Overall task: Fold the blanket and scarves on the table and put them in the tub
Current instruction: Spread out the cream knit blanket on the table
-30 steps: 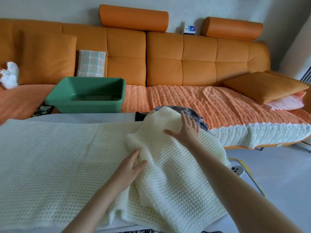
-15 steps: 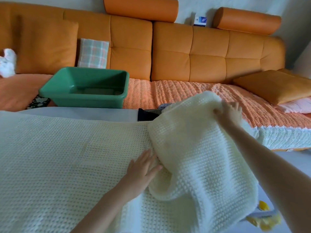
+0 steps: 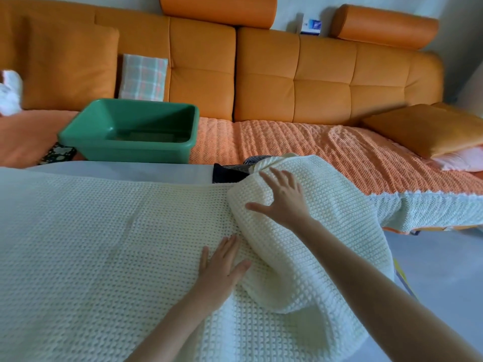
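A cream waffle-knit blanket lies spread over the table, with its right part folded back into a thick bulge. My left hand presses flat on the spread layer beside the fold, fingers apart. My right hand rests open on top of the folded part. A dark patterned scarf peeks out from under the blanket at the table's far edge. The green tub stands empty on the sofa behind the table.
An orange sofa with a knitted orange cover runs along the back. On it are a plaid cushion, an orange pillow over a pink one at right, and a white bundle at far left. Grey floor lies right.
My right hand has come back from the blanket's far right edge to the top of the fold, and the raised part has dropped onto the table. My left hand stays pressed.
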